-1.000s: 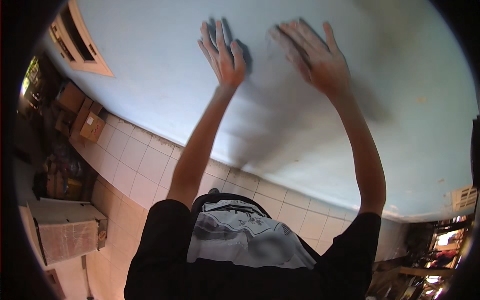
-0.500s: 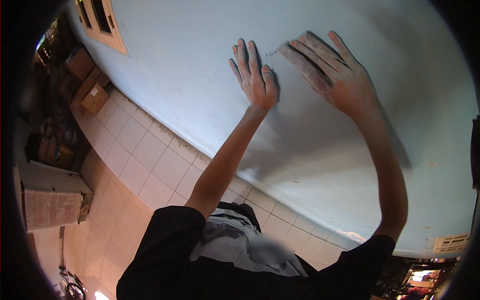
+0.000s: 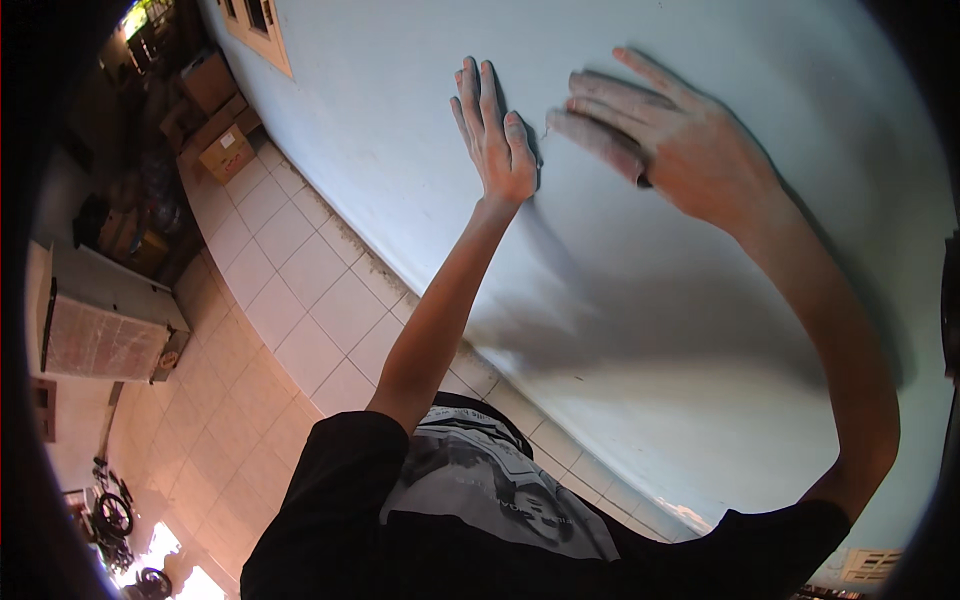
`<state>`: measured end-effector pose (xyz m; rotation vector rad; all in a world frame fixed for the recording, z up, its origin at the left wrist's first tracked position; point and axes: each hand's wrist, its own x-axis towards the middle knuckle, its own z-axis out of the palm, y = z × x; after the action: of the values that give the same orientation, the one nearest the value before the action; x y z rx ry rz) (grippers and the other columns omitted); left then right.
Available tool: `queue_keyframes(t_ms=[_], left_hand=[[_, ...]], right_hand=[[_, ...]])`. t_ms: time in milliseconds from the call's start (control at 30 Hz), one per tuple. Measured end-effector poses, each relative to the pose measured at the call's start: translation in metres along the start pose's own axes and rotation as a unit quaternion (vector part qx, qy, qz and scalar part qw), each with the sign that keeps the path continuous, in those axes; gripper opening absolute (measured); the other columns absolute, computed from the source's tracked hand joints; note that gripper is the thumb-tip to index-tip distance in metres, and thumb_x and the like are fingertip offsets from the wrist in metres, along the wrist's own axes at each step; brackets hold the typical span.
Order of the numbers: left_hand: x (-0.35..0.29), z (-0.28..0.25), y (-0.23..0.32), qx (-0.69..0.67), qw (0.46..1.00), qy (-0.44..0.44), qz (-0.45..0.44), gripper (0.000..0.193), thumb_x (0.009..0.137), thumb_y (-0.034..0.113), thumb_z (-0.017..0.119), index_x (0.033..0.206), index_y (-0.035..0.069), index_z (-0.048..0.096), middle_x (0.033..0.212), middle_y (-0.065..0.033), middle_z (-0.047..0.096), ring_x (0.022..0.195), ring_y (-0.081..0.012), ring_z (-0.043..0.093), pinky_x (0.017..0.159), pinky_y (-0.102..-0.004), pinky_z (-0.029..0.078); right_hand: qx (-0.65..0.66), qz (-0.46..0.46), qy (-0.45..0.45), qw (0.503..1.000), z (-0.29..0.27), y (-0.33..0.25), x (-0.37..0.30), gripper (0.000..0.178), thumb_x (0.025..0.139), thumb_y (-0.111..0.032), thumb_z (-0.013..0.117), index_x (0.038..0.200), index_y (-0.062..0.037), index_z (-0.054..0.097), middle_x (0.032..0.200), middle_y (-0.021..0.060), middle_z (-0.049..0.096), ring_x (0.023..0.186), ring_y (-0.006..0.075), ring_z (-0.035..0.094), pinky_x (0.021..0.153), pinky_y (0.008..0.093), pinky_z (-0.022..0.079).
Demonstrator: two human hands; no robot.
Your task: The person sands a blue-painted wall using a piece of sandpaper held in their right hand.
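Observation:
My left hand (image 3: 497,150) lies against the pale blue wall (image 3: 640,300), palm toward it, fingers stretched upward and holding nothing. To its right, my right hand (image 3: 690,150) presses a folded, dusty grey-brown piece of sandpaper (image 3: 605,143) to the same wall. The sheet's curled edge shows beside the index finger; the rest is hidden under the fingers, which are slightly blurred. A thin dark crack (image 3: 545,130) shows on the wall between the two hands, partly covered by the sandpaper. Whitish dust coats the fingers.
Tiled floor (image 3: 290,270) runs along the wall's foot at the left. Cardboard boxes (image 3: 226,153) stand at the far left near a framed window (image 3: 262,35). A wrapped box-like piece (image 3: 105,345) and a bicycle (image 3: 112,510) are farther left. A vent (image 3: 870,565) sits low right.
My right hand with the sandpaper has shifted a little across the wall, its elbow swinging outward to the right. My left hand stays flat on the wall, slightly farther left and higher in view.

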<state>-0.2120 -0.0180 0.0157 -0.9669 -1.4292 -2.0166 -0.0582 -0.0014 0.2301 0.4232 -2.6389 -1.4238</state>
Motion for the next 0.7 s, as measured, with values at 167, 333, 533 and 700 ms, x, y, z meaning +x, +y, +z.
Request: queue_keyframes(t_ms=[167,333,533,700], left_hand=[[0.003,-0.011,0.014,-0.001,0.996,0.008,-0.088,0.060,0.109,0.035,0.025,0.163,0.007,0.025,0.169,-0.0195,0.018,0.156,-0.0415,0.014,0.123,-0.0621,0.004],[-0.006,-0.009,0.015,-0.038,0.989,0.041,-0.140,0.060,0.109,0.033,0.025,0.162,0.006,0.025,0.169,-0.0191,0.018,0.157,-0.0400,0.012,0.124,-0.0596,0.004],[0.003,-0.022,0.008,-0.014,0.993,0.055,-0.107,0.064,0.108,0.039,0.024,0.160,0.002,0.028,0.167,-0.0212,0.020,0.155,-0.0382,0.018,0.125,-0.0505,0.016],[0.013,-0.016,0.002,-0.015,0.993,0.055,-0.099,0.061,0.108,0.034,0.025,0.160,0.003,0.027,0.168,-0.0202,0.021,0.155,-0.0400,0.017,0.124,-0.0528,0.015]], right_hand=[[-0.095,0.016,0.025,0.995,-0.012,0.002,0.025,0.053,0.095,-0.028,0.061,0.147,-0.0253,0.053,0.142,-0.0062,0.061,0.139,0.0099,0.048,0.128,0.0392,0.025],[0.011,-0.027,-0.017,0.999,-0.006,0.002,0.023,0.039,0.095,-0.029,0.059,0.133,-0.0230,0.065,0.149,-0.0088,0.055,0.147,0.0107,0.039,0.129,0.0358,0.021],[-0.073,0.002,0.061,0.995,-0.033,0.023,0.044,0.051,0.094,-0.019,0.065,0.143,-0.0252,0.058,0.141,-0.0033,0.062,0.131,0.0145,0.056,0.112,0.0319,0.045],[-0.053,0.009,0.033,0.998,-0.032,0.048,0.058,0.050,0.100,-0.019,0.056,0.149,-0.0219,0.048,0.149,-0.0026,0.055,0.141,0.0168,0.047,0.120,0.0391,0.030]])
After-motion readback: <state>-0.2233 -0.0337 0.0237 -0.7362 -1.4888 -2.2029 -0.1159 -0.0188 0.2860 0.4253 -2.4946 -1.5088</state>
